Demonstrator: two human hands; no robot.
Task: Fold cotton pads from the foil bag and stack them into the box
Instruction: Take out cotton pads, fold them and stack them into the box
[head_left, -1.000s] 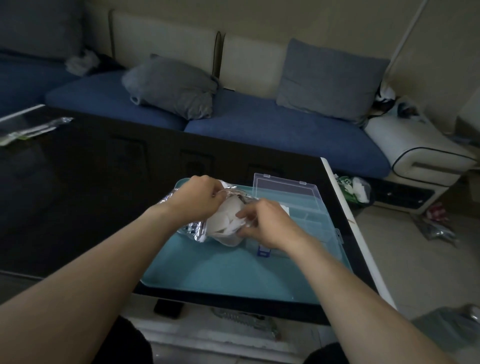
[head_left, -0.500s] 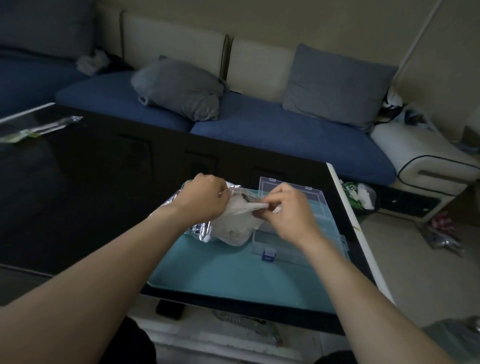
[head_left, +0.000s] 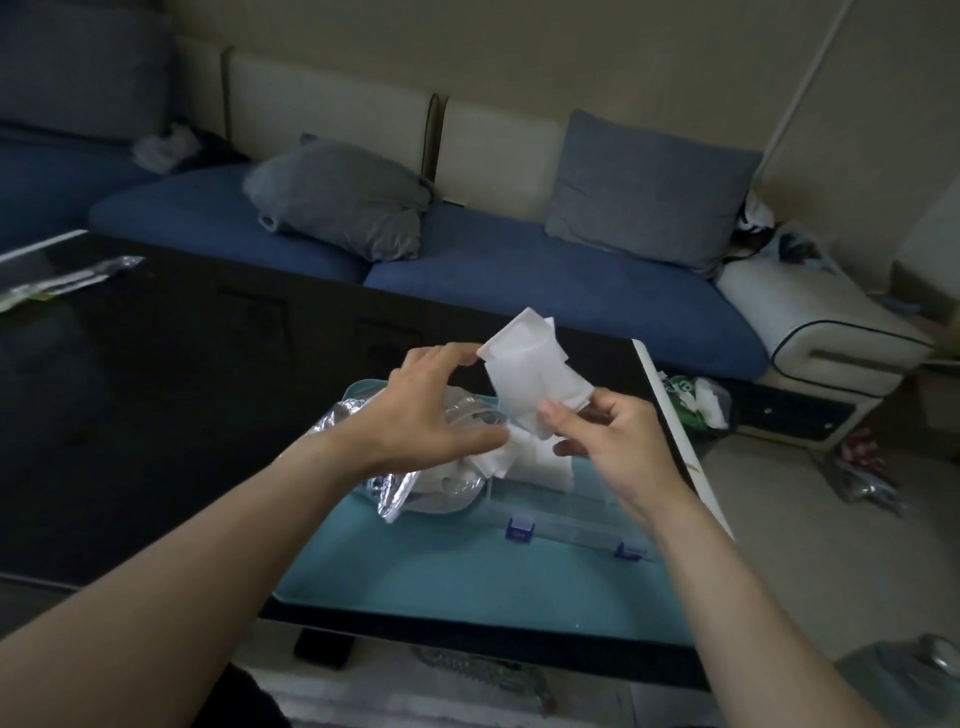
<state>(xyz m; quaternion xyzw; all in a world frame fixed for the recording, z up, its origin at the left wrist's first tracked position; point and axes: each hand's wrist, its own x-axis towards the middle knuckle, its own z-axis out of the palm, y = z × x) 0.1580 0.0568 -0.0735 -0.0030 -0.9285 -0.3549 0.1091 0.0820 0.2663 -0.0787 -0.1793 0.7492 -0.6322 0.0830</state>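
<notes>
Two hands worked above a teal tray (head_left: 467, 587) on a dark table (head_left: 156, 389). Right hand (head_left: 613, 441) — thumb and fingers pinched the lower edge of several white cotton pads (head_left: 530, 364), raised in air. Left hand (head_left: 421, 410), at nine o'clock of the pads, fingers spread loosely, index tip touching their top corner. Foil bag (head_left: 384, 493) lay beneath it; clear box (head_left: 566, 509) — at three o'clock of the bag — held more pads.

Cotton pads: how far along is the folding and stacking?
Done: a few white pads already sit in the clear box. In hand: the right hand pinches a pad raised above the tray, with the left hand touching its corner. Left: folding it, then the pads spilling from the foil bag.
</notes>
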